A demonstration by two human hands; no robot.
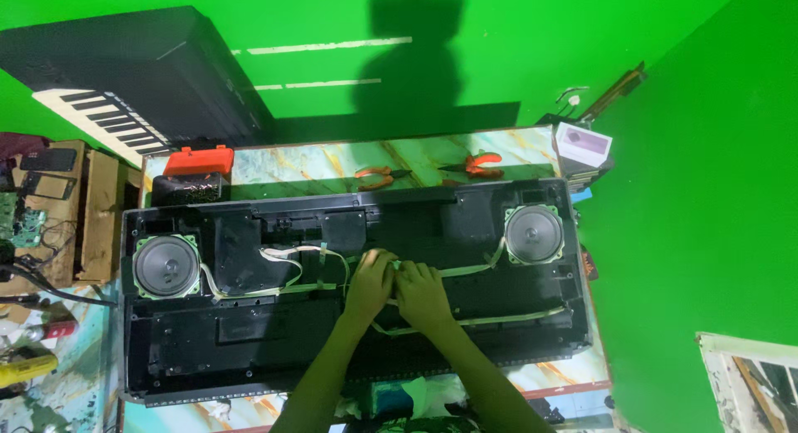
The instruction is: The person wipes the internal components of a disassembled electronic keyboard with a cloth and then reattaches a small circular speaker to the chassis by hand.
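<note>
An opened black keyboard casing [249,333] lies face down across the table, with a round speaker at its left end [166,267] and another at its right end [534,234]. Pale flat ribbon cables [283,258] run across its inside. My left hand [371,283] and my right hand [421,293] rest side by side at the casing's middle, fingers curled around where the ribbon cables meet. What the fingers pinch is hidden under them.
Two orange-handled pliers [376,177] [478,163] and an orange box [198,160] lie on the marbled tabletop [316,160] behind the casing. A second keyboard [125,76] leans at back left. Wooden boxes [91,209] with circuit boards stand left. A white box [582,142] sits at right.
</note>
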